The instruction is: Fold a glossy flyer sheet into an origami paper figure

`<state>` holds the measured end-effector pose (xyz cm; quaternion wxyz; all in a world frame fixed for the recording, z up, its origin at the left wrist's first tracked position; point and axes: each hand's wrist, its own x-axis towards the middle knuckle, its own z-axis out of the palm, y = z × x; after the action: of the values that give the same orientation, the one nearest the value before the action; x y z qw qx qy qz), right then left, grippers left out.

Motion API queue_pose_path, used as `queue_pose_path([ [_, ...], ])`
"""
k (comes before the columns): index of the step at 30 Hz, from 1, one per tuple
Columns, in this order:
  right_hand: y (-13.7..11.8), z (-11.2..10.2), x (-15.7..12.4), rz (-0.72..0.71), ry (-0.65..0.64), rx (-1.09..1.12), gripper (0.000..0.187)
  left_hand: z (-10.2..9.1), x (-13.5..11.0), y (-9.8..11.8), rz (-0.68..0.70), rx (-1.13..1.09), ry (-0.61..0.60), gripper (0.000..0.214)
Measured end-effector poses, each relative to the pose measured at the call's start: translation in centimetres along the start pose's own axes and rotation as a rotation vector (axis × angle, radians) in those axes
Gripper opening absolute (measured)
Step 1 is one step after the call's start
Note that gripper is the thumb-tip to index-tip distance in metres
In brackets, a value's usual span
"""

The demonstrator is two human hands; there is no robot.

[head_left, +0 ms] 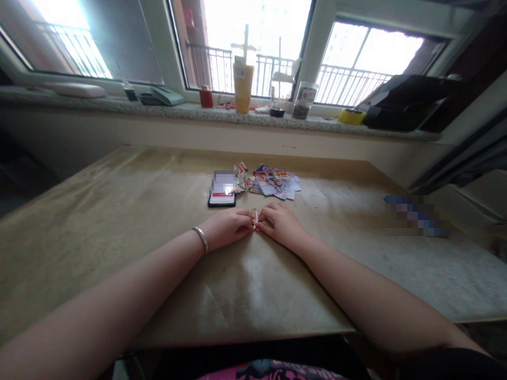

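Both my hands rest on the brown paper-covered table (119, 211), meeting at its middle. My left hand (225, 227), with a silver bangle at the wrist, and my right hand (282, 222) pinch a small folded piece of colourful paper (255, 217) between their fingertips. Both hands have their fingers curled closed on it. Just beyond them lies a phone (222, 193) with a lit screen, and to its right a pile of colourful printed paper squares (275, 182).
A few small folded paper pieces (241, 174) lie beside the phone. The stone windowsill (119, 105) behind carries a tall yellow cup (243, 84), a red cup (206, 97), a jar (303, 100), yellow tape (351, 116) and a black device (404, 103).
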<state>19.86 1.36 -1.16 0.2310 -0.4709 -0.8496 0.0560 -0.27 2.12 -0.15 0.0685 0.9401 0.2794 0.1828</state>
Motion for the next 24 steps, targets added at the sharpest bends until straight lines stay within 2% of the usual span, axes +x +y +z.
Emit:
queue_pose_path([
  [7, -0.1, 0.1, -0.1, -0.008, 0.008, -0.003, 0.016, -0.5, -0.4, -0.6, 0.077, -0.019, -0.035, 0.019],
  [11, 0.0, 0.0, -0.1, -0.038, 0.01, 0.013, 0.013, -0.4, -0.7, -1.3, 0.122, -0.112, -0.026, 0.022],
  [17, 0.4, -0.1, -0.3, -0.05, -0.009, 0.056, 0.01, -0.4, -0.9, -1.6, 0.082, -0.176, -0.026, 0.021],
  [24, 0.3, -0.1, -0.2, -0.029, -0.024, 0.017, 0.013, -0.8, -0.7, -0.6, 0.12, 0.032, -0.018, 0.023],
])
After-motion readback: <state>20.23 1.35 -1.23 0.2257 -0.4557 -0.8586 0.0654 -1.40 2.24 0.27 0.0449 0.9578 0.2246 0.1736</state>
